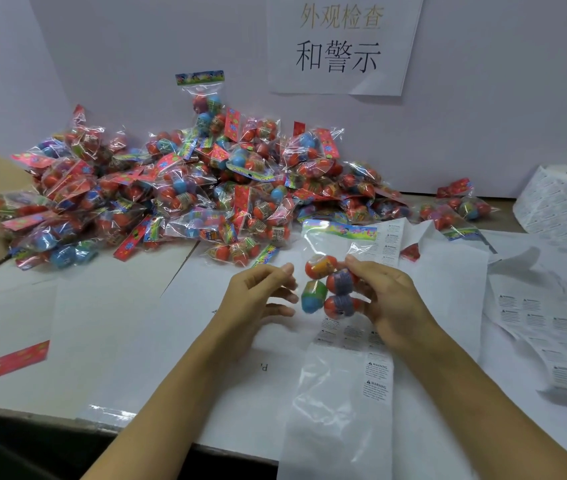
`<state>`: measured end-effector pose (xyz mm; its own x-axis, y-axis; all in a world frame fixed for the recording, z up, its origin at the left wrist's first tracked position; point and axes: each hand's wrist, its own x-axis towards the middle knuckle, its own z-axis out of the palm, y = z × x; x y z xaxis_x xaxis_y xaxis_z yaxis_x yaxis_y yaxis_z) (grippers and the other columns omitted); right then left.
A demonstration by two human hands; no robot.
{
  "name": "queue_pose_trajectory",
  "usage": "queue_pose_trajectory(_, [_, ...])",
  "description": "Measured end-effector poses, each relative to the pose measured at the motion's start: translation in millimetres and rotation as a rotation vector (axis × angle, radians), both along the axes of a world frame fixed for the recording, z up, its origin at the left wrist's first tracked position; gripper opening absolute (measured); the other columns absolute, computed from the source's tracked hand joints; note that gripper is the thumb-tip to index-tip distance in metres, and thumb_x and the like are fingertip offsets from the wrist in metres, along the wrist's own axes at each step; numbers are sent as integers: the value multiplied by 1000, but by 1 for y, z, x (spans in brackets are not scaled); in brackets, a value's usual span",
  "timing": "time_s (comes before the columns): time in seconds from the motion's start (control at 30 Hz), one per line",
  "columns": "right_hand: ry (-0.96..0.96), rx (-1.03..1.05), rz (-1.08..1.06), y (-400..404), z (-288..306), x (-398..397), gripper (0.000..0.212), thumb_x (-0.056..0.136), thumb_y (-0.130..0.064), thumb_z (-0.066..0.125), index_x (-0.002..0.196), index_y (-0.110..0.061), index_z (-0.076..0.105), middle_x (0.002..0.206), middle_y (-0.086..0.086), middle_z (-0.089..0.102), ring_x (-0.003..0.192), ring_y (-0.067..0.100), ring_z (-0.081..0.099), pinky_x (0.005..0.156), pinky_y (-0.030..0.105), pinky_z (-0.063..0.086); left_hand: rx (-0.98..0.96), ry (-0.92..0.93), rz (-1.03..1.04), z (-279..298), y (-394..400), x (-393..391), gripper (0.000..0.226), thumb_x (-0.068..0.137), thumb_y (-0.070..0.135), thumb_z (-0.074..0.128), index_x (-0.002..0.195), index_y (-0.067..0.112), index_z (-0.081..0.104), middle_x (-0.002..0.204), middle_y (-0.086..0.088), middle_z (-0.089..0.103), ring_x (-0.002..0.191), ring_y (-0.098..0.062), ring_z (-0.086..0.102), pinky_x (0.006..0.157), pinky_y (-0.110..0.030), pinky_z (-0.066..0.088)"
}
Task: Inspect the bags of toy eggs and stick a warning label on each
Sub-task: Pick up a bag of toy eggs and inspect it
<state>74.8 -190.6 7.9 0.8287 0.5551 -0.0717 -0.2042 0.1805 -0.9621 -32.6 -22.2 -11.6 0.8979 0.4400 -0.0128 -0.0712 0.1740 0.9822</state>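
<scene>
A pale lilac wall (483, 98) bearing a paper sign (341, 46) with Chinese characters rises behind the white desk (33, 323), evenly lit.

Right of the hands, the label roll (566, 199) is cut off by the frame edge. Its print is too small to read. Beyond the hands, lower bags in the pile (171, 188) are buried under others.

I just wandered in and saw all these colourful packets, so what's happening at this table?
A person is checking bags of toy eggs. The right hand grips one clear bag holding four eggs, while the left hand hovers beside it, fingers loosely curled. Behind lies a big pile of bags. A roll of warning labels sits at the right, with label strips spread across the table.
</scene>
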Motion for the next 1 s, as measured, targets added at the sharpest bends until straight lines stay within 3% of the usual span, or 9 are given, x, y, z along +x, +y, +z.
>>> queue_pose_trajectory(0.17, [-102, -124, 156, 4, -5, -8, 29, 82, -35, 71, 89, -9, 80, 82, 11, 74, 77, 21, 74, 57, 28, 56, -3, 27, -94, -1, -4, 1, 41, 83, 46, 71, 97, 7, 77, 94, -10, 74, 88, -18, 72, 72, -31, 59])
queue_pose_trajectory(0.3, [-138, -168, 186, 5, -9, -10, 35, 79, -42, 72, 93, -10, 81, 84, 13, 75, 77, 26, 74, 61, 31, 57, 70, 34, -67, -2, -4, 0, 33, 83, 35, 76, 93, 4, 76, 85, -7, 73, 82, -15, 70, 69, -30, 58])
queue_pose_trajectory(0.4, [-145, -175, 212, 6, -10, -12, 37, 75, -45, 75, 91, -12, 81, 84, 12, 76, 75, 25, 74, 61, 31, 58, 46, 44, -46, -2, -4, 1, 12, 92, 20, 73, 87, 9, 74, 83, -7, 72, 79, -14, 70, 67, -30, 60])
queue_pose_trajectory(0.5, [-161, -187, 207, 6, -12, -12, 34, 75, -41, 78, 92, -12, 80, 80, 13, 74, 68, 32, 73, 61, 35, 59, 52, 57, -30, -2, -4, 1, 17, 94, 15, 70, 78, 17, 75, 78, -5, 69, 78, -16, 68, 70, -35, 57])
queue_pose_trajectory(0.63, [-147, -192, 161, 8, -12, -11, 38, 71, -45, 79, 91, -13, 81, 81, 12, 75, 73, 31, 74, 65, 38, 61, 56, 44, -31, -2, -5, 1, 17, 94, 19, 70, 78, 17, 75, 82, -8, 66, 87, -26, 63, 77, -45, 52])
queue_pose_trajectory(0.8, [-137, -170, 150, 9, -12, -11, 39, 69, -46, 79, 92, -14, 81, 85, 10, 76, 75, 24, 76, 61, 28, 58, 70, 36, -45, 0, -6, 0, 17, 94, 30, 71, 83, 18, 75, 85, -5, 71, 86, -19, 68, 71, -34, 57])
queue_pose_trajectory(0.9, [-98, -113, 117, 9, -12, -8, 39, 67, -42, 80, 89, -10, 81, 81, 11, 74, 73, 23, 73, 60, 29, 58, 51, 44, -65, 0, -6, -1, 19, 86, 43, 76, 87, 24, 76, 90, -3, 76, 88, -14, 72, 71, -27, 57])
queue_pose_trajectory(1.0, [-26, -33, 84, 7, -14, -4, 31, 74, -35, 78, 89, -7, 81, 82, 13, 74, 74, 25, 72, 61, 32, 59, 6, 3, -77, -2, -5, 0, 21, 82, 39, 81, 90, 20, 78, 96, -8, 76, 91, -20, 74, 73, -31, 59])
